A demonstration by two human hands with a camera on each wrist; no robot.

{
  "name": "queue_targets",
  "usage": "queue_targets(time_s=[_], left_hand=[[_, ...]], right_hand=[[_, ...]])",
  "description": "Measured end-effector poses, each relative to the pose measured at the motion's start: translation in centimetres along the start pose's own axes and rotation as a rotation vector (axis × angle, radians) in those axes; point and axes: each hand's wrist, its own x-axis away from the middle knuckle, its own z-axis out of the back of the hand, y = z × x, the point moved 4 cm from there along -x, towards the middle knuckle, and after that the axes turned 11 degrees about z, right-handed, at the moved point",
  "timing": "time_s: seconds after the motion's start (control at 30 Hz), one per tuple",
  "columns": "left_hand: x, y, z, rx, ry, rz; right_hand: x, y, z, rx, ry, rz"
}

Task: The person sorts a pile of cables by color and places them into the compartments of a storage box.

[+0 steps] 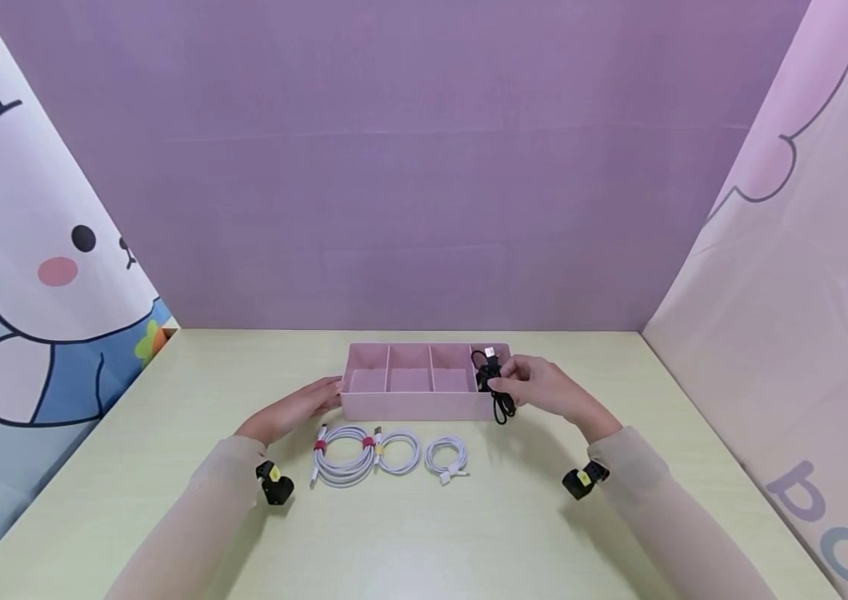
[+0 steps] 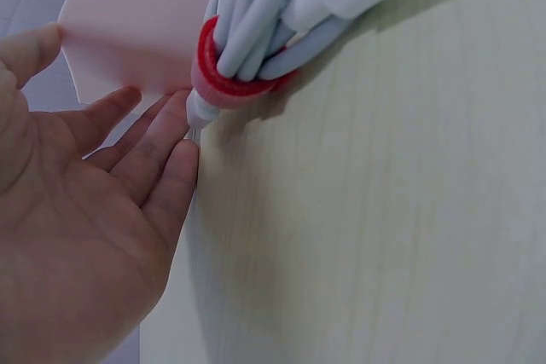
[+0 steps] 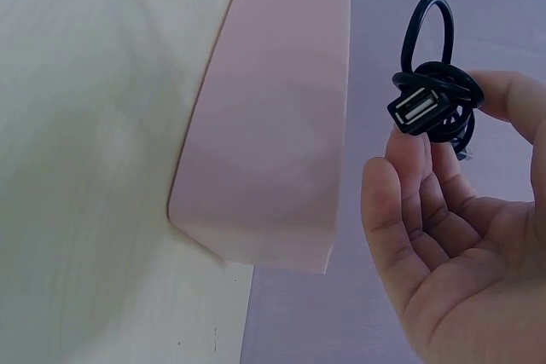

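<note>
A pink box (image 1: 416, 407) with several compartments in a row stands on the table. At its right end my right hand (image 1: 539, 386) pinches a coiled black USB cable (image 1: 503, 405) between thumb and fingers, over the rightmost compartment. In the right wrist view the USB socket end of the black cable (image 3: 418, 110) faces the camera, above the box's rim. My left hand (image 1: 303, 408) touches the left end of the box, fingers fairly straight. The left wrist view shows its thumb and fingertips against the pink wall (image 2: 141, 31).
In front of the box lie three coiled white cables: a large one with red ties (image 1: 343, 477), a middle one with a yellow tie (image 1: 410, 468), and a small one (image 1: 446, 446) at the right. Behind the table (image 1: 424, 542) hangs a purple backdrop (image 1: 408, 167), with printed cloths at both sides.
</note>
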Motion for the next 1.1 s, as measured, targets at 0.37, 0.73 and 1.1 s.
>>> queue_targets(time_s=[0.37, 0.73, 1.1], left_hand=[[0.0, 0.0, 0.0, 0.003, 0.001, 0.002], [-0.1, 0.2, -0.1, -0.028, 0.013, -0.004], [-0.2, 0.2, -0.1, -0.004, 0.005, -0.007]], right_hand=[[-0.8, -0.2, 1.1, -0.008, 0.035, -0.005], [-1.4, -0.1, 1.5, -0.020, 0.038, -0.005], [-2.3, -0.1, 2.1, -0.021, 0.053, -0.009]])
